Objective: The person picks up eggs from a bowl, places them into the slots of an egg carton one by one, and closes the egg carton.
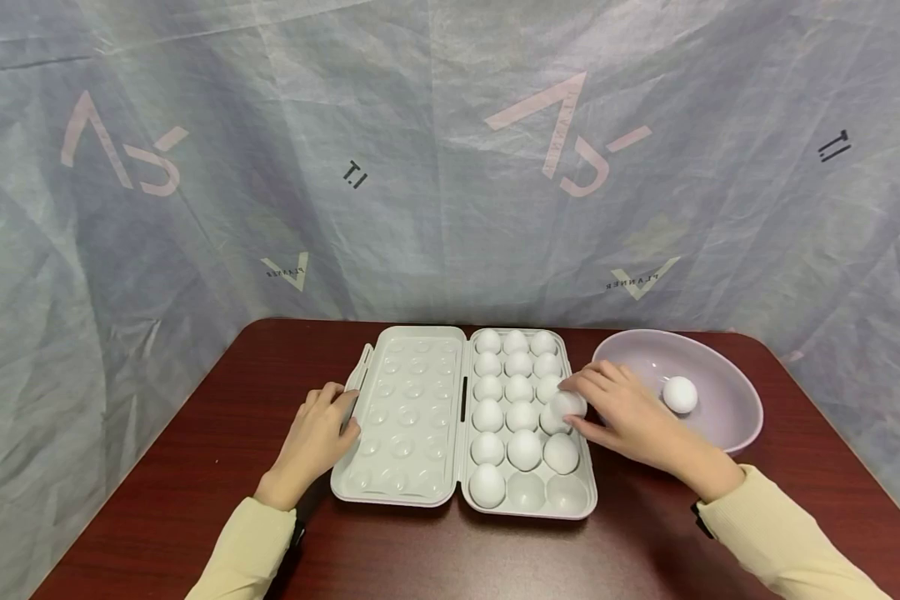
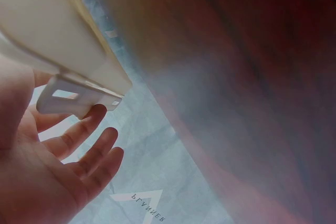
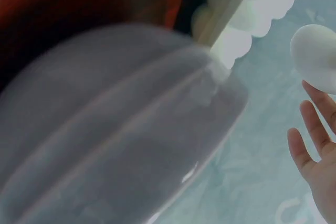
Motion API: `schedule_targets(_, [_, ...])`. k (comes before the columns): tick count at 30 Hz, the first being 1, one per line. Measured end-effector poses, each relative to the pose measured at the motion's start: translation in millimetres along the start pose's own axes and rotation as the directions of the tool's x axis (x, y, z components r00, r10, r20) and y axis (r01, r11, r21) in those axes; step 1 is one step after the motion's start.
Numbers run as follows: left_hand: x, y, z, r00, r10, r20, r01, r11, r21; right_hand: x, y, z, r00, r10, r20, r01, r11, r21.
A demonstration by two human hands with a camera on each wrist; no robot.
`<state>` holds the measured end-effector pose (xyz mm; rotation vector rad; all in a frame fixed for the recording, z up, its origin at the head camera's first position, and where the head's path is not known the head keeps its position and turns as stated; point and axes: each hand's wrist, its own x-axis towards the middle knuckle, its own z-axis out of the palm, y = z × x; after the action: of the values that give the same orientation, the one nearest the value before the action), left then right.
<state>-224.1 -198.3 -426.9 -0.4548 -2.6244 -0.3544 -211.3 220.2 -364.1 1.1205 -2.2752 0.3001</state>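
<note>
A white plastic egg carton (image 1: 588,483) lies opened flat on the table, its right half filled with rows of white eggs (image 1: 524,450). Two bare cups show at its front right corner. My right hand (image 1: 622,412) pinches an egg (image 1: 569,405) between thumb and fingers, over the right column. In the right wrist view this egg (image 3: 315,56) sits at the fingertips. On the other side, my left hand (image 1: 318,433) holds the outer edge of the carton's lid (image 1: 412,408); the left wrist view has its fingers around the latch flap (image 2: 79,95).
A pale purple oval bowl (image 1: 727,400) stands right of the carton, with one white egg (image 1: 679,395) inside. The dark red-brown table (image 1: 217,450) extends on both sides. Behind it hangs a grey printed cloth (image 1: 420,250).
</note>
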Motion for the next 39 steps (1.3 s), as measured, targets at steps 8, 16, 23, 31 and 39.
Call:
schedule_targets(8, [-0.5, 0.0, 0.8, 1.0, 0.003, -0.006, -0.003, 1.0, -0.005, -0.2, -20.6, 9.1, 0.998, -0.042, 0.043, 0.039, 0.998, 0.057])
schedule_targets(16, [-0.5, -0.3, 0.7, 1.0, 0.008, -0.011, -0.008, 1.0, -0.001, -5.9, -37.3, 20.1, 0.994, -0.069, 0.087, 0.061, 0.994, 0.09])
schedule_targets(23, [-0.2, -0.5, 0.3, 1.0, 0.006, -0.006, -0.006, 1.0, -0.002, -9.1, -43.9, 29.1, 0.985, -0.149, 0.083, 0.138, 0.983, 0.124])
schedule_targets(31, [0.1, -0.8, 0.0, 1.0, -0.007, 0.004, 0.007, 1.0, -0.003, -13.0, -49.7, 35.2, 0.981, -0.167, 0.103, 0.153, 0.979, 0.134])
schedule_targets(39, [-0.4, -0.8, 0.9, 1.0, 0.001, -0.007, -0.001, 1.0, -0.001, -17.8, -52.5, 42.2, 0.975, -0.184, 0.127, 0.169, 0.979, 0.115])
